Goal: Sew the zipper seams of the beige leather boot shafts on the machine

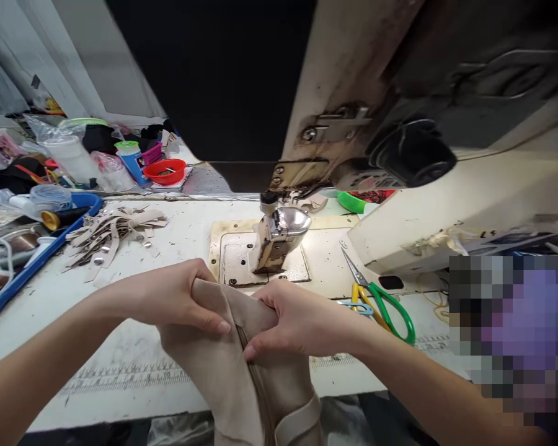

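A beige leather piece [198, 371] with a dark lengthwise opening, perhaps a zip, hangs over the table's front edge. My left hand [177, 297] grips its upper left edge, thumb on top and fingers behind. On the other side of the opening, my right hand [302, 316] pinches the upper right part, its thumb at the dark line. Both hands' other fingers are partly hidden by the leather. Just beyond them stands the metal post [279, 238] of a sewing machine [335, 80]. The leather is apart from the post.
Right of the post lie scissors [395, 316] with green and yellow handles, beside a small light blue tool [360, 307]. Beige strips [116, 238] with metal snaps are piled left. A blue tray [32, 266] of spools, a red bowl [166, 172] and bottles stand farther off.
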`<action>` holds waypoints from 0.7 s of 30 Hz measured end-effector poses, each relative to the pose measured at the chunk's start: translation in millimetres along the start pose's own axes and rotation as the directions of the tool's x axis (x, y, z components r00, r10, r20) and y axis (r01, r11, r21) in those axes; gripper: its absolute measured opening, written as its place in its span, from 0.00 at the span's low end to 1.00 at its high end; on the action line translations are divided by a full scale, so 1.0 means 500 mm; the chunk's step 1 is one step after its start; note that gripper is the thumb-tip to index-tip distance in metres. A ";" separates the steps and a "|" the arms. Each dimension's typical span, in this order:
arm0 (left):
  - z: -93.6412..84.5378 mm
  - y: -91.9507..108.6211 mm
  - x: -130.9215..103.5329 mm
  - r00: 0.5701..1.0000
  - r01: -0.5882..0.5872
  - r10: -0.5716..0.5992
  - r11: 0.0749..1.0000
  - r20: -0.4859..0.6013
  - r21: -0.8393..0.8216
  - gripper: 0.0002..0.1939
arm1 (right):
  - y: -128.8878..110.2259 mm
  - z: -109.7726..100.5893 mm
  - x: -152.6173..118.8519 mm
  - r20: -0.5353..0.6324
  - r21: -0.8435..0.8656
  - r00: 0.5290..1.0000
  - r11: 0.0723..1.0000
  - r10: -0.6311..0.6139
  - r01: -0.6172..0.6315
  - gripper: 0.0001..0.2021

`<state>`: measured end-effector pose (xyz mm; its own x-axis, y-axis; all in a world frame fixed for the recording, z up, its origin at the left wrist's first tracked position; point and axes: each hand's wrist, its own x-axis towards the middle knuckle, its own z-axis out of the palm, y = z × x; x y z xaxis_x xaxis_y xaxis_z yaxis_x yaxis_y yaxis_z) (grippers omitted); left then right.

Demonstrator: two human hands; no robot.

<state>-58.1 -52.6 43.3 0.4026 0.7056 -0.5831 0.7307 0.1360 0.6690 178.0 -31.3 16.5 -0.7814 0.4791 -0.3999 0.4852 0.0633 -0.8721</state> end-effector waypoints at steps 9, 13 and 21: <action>-0.024 0.085 0.083 0.981 -0.190 0.195 0.973 0.019 -0.131 0.11 | 0.043 -0.027 -0.068 -0.229 0.454 0.967 0.891 0.112 0.005 0.20; -0.055 0.090 0.119 0.991 -0.129 0.111 0.896 -0.068 -0.424 0.18 | 0.051 -0.057 -0.079 -0.458 0.470 0.886 0.867 0.077 0.168 0.26; -0.089 0.107 0.164 0.967 -0.231 0.256 0.871 -0.002 -0.433 0.18 | 0.037 -0.091 -0.071 -0.683 0.243 0.725 0.906 -0.094 0.346 0.08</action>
<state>-10.4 43.4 51.9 0.5750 0.7182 -0.3918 0.3048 0.2563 0.9173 232.7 -7.3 27.2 -0.3441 0.9388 -0.0154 0.0738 0.0107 -0.9972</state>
